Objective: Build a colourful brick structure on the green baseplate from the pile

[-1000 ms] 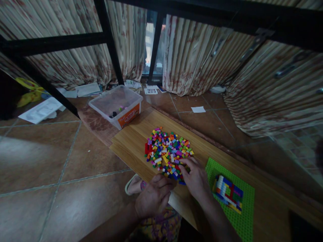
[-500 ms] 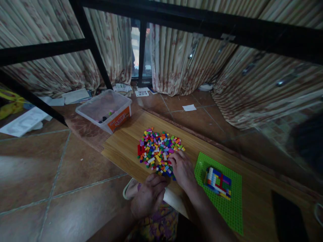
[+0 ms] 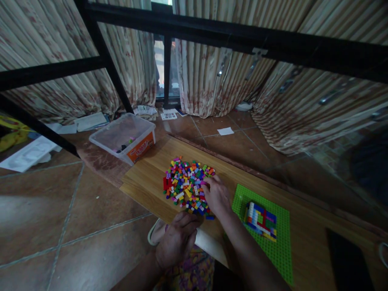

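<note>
While the right hand [image 3: 216, 196] rests fingers-down on the heap of small bricks [image 3: 186, 186] on the wooden surface [image 3: 151, 178], its grip hidden, they look light, hard, best pinched by the sides.

The right hand [image 3: 216, 197] covers the near right part of the brick pile [image 3: 186, 186]; its fingertips, perhaps pinching a brick, cannot be made out.
</note>
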The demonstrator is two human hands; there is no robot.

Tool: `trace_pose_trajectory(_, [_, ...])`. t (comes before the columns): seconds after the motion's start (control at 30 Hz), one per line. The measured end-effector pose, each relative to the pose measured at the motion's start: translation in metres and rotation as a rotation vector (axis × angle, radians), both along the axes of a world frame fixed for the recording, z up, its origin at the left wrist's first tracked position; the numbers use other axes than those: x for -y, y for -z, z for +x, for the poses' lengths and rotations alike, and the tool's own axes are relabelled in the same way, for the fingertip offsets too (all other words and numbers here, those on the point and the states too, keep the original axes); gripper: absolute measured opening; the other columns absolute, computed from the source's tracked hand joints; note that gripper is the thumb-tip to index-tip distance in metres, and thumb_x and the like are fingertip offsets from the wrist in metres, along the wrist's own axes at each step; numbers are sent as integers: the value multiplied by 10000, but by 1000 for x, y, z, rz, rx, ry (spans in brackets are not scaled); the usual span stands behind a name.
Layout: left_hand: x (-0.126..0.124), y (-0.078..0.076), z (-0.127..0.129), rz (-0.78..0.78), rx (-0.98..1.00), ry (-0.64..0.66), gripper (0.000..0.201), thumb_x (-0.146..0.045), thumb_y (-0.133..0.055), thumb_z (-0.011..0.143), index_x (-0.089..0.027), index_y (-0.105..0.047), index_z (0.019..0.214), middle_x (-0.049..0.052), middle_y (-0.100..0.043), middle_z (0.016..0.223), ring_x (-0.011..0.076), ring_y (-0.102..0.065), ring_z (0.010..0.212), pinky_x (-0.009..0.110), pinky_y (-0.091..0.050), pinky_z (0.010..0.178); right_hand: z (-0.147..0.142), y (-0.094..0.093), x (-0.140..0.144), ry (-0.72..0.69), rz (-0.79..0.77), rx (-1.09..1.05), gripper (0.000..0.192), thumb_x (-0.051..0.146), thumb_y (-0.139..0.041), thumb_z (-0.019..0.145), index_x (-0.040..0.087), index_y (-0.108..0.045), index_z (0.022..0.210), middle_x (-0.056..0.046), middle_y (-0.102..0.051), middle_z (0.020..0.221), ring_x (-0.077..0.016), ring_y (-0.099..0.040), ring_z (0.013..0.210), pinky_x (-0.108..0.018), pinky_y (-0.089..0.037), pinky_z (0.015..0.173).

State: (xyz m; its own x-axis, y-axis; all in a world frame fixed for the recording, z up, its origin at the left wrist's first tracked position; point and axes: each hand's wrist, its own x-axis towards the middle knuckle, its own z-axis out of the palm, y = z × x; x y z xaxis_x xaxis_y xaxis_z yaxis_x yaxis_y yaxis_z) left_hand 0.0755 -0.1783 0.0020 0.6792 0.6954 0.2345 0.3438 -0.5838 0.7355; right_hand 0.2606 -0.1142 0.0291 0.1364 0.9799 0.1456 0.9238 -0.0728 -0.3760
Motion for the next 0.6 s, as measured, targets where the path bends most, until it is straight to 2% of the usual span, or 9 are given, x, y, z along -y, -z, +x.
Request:
trace_pose_trajectory(0.13, [0, -3, 0, -9, -9, 0, 336, -131, -450, 895, -228, -595, 1183, 76, -628, 1129, 183, -551, 1041, 356, -493, 915, 0, 5, -4, -14, -3, -25, 109, 194, -546, 880, 202, -654, 867, -69, -615, 924, -202, -591, 860, -286, -424, 748])
trace_pose_trajectory(0.2, [0, -4, 0, -7, -11, -4, 321, -130, -456, 892, -228, -604, 1160, 72, -629, 1131, 181, -552, 1038, 353, -492, 916, 1, 6, -2, -4, 23, -116, 117, 206, -527, 882, 195, -643, 872, -68, -625, 915, -202, -592, 856, -293, -428, 756])
trace_pose_trajectory(0.3, [0, -3, 0, 2, -3, -2, 309, -126, -456, 890, -220, -612, 1140, 77, -629, 1133, 181, -558, 1036, 355, -494, 914, 3, 4, 5, 48, 43, -421, 171, 286, -499, 893, 191, -638, 925, -52, -656, 879, -192, -599, 822, -296, -440, 748])
trace_pose_trajectory(0.47, [0, -1, 0, 13, -9, -17, 325, -124, -460, 890, -229, -613, 1157, 77, -634, 1130, 183, -564, 1037, 351, -505, 895, 1, -13, 18, 110, -91, -1045, 347, 485, -550, 831, 165, -666, 899, 17, -569, 613, -129, -503, 559, -234, -395, 520])
trace_pose_trajectory(0.6, [0, -2, 0, 13, -27, -27, 311, -129, -469, 887, -229, -623, 1137, 77, -634, 1124, 187, -567, 1044, 359, -513, 899, -7, -23, 34, 162, -65, -1262, 397, 529, -619, 781, 155, -679, 899, 11, -595, 644, -99, -489, 539, -214, -398, 499])
